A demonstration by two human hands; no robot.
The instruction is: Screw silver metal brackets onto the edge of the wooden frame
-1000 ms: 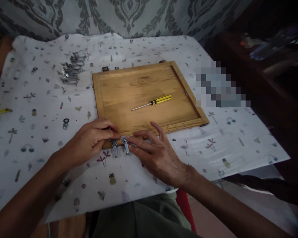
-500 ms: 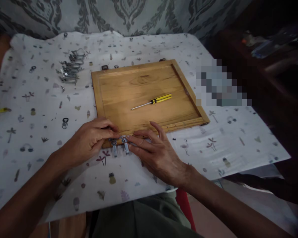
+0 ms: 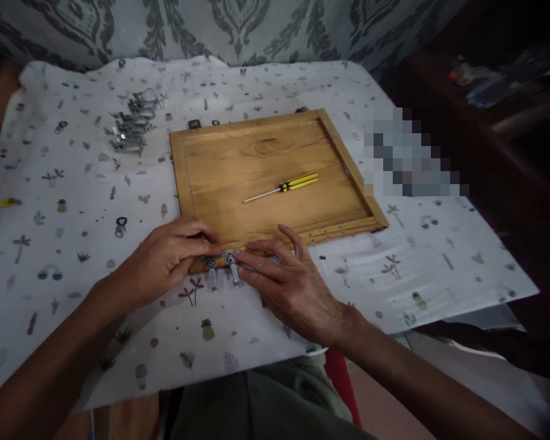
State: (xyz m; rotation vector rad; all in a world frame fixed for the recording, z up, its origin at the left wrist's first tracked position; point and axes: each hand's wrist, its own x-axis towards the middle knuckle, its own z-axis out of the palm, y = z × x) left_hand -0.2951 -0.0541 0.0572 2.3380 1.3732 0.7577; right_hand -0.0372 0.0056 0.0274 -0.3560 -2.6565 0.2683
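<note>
Two small metal hooks sit side by side on the near left edge of a framed wooden board [image 3: 256, 150]. The left metal hook [image 3: 212, 275] and the right metal hook [image 3: 231, 269] both hang over that edge, long ends toward me. My left hand [image 3: 160, 256] has thumb and index pinched together just above the left hook; whatever lies between those fingertips is hidden. At the right hook, my right hand [image 3: 293, 287] touches with thumb and index finger from the side, its other fingers raised and spread. A yellow and black screwdriver [image 3: 282, 186] lies on the board.
Several more metal hooks [image 3: 131, 125] lie in a heap at the back left of the patterned tablecloth [image 3: 73, 177]. A blurred-out object [image 3: 407, 159] is right of the board. Something yellow [image 3: 4, 203] lies at the far left. A patterned curtain [image 3: 238, 30] hangs behind.
</note>
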